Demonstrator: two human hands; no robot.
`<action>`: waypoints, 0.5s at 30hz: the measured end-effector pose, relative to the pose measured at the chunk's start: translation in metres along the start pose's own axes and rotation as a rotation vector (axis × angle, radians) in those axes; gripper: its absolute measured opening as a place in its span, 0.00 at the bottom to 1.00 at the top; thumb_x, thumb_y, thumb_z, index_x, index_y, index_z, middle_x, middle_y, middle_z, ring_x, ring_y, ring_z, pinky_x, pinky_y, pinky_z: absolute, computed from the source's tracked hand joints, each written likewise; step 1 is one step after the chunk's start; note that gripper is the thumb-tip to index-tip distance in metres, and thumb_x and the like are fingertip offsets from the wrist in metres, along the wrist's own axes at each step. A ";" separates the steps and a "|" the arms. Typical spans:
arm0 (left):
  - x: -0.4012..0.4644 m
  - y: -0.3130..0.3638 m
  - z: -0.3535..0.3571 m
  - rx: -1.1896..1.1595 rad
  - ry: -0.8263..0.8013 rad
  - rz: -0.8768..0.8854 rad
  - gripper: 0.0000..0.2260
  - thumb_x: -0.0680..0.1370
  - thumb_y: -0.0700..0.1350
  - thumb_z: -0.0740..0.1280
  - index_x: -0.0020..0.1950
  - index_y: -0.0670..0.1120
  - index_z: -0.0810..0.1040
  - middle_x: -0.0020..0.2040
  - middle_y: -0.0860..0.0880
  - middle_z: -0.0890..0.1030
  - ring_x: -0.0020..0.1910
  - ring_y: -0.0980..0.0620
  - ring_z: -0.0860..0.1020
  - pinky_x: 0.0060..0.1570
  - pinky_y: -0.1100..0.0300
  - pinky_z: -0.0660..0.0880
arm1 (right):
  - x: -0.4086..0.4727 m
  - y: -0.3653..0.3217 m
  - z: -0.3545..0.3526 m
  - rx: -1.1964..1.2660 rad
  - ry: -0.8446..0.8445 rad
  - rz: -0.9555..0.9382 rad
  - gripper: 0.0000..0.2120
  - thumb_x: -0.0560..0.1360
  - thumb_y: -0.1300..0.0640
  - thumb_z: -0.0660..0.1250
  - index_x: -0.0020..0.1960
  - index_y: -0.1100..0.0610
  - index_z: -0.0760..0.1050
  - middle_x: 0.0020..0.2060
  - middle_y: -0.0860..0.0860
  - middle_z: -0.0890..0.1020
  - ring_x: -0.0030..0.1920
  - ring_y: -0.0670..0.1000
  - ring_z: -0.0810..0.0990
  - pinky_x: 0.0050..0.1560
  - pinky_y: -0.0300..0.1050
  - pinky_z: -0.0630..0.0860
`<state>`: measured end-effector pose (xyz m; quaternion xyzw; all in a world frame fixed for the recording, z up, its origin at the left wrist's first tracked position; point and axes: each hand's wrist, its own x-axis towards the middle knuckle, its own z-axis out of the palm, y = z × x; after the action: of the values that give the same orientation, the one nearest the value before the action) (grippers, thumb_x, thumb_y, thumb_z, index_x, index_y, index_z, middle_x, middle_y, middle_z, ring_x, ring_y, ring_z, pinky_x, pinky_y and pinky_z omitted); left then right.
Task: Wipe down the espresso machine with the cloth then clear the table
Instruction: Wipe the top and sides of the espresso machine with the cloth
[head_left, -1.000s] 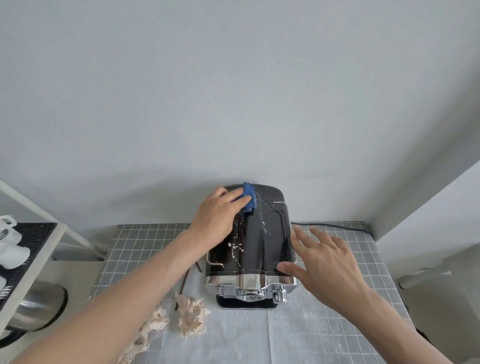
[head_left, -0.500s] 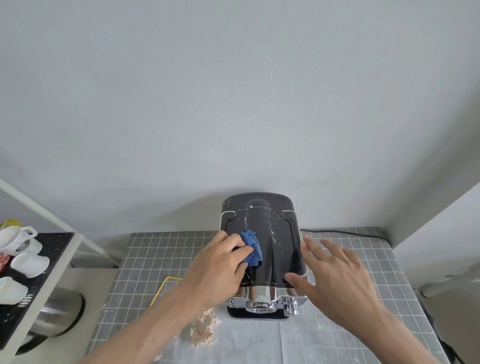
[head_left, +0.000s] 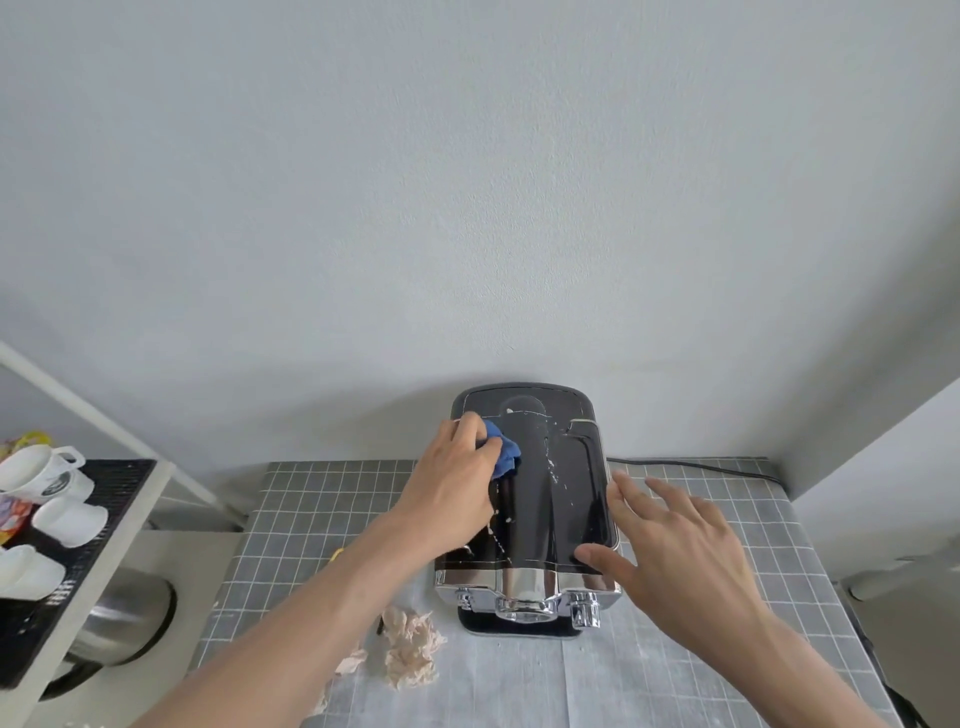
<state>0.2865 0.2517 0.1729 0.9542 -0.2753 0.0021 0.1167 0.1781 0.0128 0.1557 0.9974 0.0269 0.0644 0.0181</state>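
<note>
The espresso machine (head_left: 530, 499) sits at the back of the surface (head_left: 701, 649), close to the wall. Its top is black and shiny, with little white drops on it. The left hand (head_left: 457, 483) has its fingers curled around a blue cloth (head_left: 505, 454) and presses it on the left side of the machine's top, near the back. The right hand (head_left: 675, 545) is spread flat with straight fingers. Its thumb touches the front right corner of the top. It holds nothing. Some crumpled paper bits (head_left: 410, 649) lie on the surface, just in front and left of the machine. White cups (head_left: 47, 478) sit on a shelf far to the left.
</note>
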 end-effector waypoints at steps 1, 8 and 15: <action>-0.007 -0.001 -0.002 -0.023 -0.004 0.017 0.10 0.77 0.35 0.67 0.56 0.43 0.78 0.58 0.50 0.68 0.55 0.48 0.69 0.53 0.57 0.72 | 0.000 0.000 0.000 0.008 0.003 0.001 0.36 0.75 0.28 0.55 0.65 0.54 0.79 0.66 0.49 0.81 0.63 0.59 0.81 0.56 0.61 0.80; -0.037 -0.010 -0.013 -0.138 -0.083 0.122 0.12 0.81 0.38 0.64 0.61 0.46 0.82 0.60 0.56 0.69 0.56 0.52 0.66 0.58 0.59 0.71 | -0.006 -0.004 0.001 0.058 0.006 0.032 0.35 0.75 0.29 0.58 0.67 0.55 0.78 0.69 0.49 0.79 0.66 0.59 0.79 0.61 0.62 0.77; -0.005 -0.013 0.000 -0.112 0.016 0.107 0.09 0.79 0.35 0.68 0.58 0.43 0.80 0.60 0.51 0.71 0.59 0.49 0.69 0.54 0.55 0.76 | -0.001 -0.008 0.003 0.107 0.006 0.033 0.35 0.73 0.33 0.60 0.67 0.59 0.78 0.69 0.53 0.79 0.67 0.59 0.78 0.59 0.61 0.79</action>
<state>0.2892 0.2647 0.1697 0.9301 -0.3248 0.0009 0.1716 0.1768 0.0204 0.1520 0.9970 0.0139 0.0661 -0.0366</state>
